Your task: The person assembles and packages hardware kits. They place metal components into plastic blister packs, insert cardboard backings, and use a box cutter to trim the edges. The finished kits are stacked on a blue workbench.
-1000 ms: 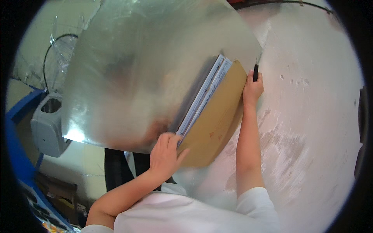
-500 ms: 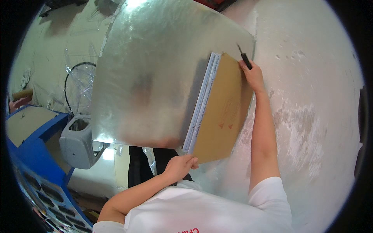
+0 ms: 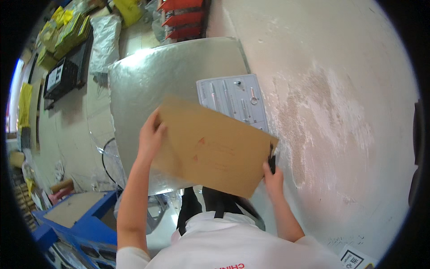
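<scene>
A flat brown cardboard sheet (image 3: pixel 215 157) with small red printed marks is held tilted over the metal-topped table. My left hand (image 3: pixel 151 134) is closed on its left edge, thumb over the top face. At the right edge my right hand (image 3: pixel 272 179) grips the sheet's corner side together with a slim black-handled tool (image 3: pixel 272 164) that has a thin tip; its exact kind is unclear. Beyond the sheet, partly covered by it, a light grey panel (image 3: pixel 233 92) printed with pictures of parts lies on the table.
The shiny metal tabletop (image 3: pixel 152 80) meets a scuffed pale wall (image 3: pixel 322 112) on the right. Red bins (image 3: pixel 183 20) stand past its far end. Blue-edged furniture (image 3: pixel 85 210) is at lower left; a black crate (image 3: pixel 62 78) and yellow bundles (image 3: pixel 67 36) are farther off.
The cardboard sheet has come away from the grey panel stack and turned flatter, leftward. My left hand has moved up to its far left edge; my right hand has come nearer. The view has shifted.
</scene>
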Demonstrator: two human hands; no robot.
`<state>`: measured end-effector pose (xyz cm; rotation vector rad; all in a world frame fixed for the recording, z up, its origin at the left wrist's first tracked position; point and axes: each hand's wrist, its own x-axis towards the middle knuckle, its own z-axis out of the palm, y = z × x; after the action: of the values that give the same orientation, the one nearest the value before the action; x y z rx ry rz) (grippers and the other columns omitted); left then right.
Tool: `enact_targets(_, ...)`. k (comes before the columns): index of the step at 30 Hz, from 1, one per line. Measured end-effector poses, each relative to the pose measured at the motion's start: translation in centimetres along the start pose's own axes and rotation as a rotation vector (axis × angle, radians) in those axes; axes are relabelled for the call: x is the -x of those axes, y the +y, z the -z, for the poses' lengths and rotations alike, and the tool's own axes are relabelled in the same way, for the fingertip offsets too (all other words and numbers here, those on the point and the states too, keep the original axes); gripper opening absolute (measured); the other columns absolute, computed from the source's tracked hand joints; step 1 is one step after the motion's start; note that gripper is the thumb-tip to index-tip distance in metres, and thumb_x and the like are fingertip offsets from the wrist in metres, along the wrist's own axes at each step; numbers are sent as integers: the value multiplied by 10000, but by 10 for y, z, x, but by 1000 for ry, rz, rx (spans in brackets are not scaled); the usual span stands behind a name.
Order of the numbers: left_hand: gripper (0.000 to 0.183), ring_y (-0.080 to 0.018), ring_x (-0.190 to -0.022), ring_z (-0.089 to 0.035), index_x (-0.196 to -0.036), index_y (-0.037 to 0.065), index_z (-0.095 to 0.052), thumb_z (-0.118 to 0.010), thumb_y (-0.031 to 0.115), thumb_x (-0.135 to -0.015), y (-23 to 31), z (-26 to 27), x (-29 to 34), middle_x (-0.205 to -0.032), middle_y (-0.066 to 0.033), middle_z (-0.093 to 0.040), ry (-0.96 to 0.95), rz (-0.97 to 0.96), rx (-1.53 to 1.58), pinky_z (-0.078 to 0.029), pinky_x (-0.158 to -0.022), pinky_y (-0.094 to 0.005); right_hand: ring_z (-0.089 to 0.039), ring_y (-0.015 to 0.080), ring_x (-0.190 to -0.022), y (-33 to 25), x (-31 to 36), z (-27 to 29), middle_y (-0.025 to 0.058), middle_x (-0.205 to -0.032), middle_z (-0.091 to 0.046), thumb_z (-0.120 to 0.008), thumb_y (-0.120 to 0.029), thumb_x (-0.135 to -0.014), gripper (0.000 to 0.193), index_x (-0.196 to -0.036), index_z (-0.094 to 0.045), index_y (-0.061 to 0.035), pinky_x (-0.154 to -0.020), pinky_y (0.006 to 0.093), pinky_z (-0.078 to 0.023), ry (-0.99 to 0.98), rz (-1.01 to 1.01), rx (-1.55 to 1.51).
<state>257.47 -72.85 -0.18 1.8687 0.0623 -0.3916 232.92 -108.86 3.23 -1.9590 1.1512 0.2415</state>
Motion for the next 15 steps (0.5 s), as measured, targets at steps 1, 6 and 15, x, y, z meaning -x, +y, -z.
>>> enact_targets(1,495,-278,-1296,-615,-1454,43,-556,-656,75,-971,21,-21,-36,-1393,-147,-656,-70,-48,-190,-478,-1069,-400,-656,183,-664,18,13,0,98,-786,-689,-705,-371,-1010,400,-999,-676,28,-588,383,-527,-55,-174,-135)
enact_targets(6,461,-385,-1188,-648,-1370,70,-646,-719,108,-917,90,-187,-161,-1305,-169,-694,-352,-523,-546,-508,-1028,-449,-681,171,-636,64,40,-27,91,-833,-713,-667,-322,-1048,352,-1036,-642,29,-536,298,-543,-58,-287,-754)
enact_targets(15,401,-381,-1146,-653,-1224,87,-755,-704,371,-945,79,-260,-186,-1228,-165,-723,-147,-281,-848,-506,-1023,-461,-736,199,-807,90,-5,-32,123,-1015,-721,-621,-288,-1072,345,-1141,-639,49,-635,324,-633,7,-230,-797)
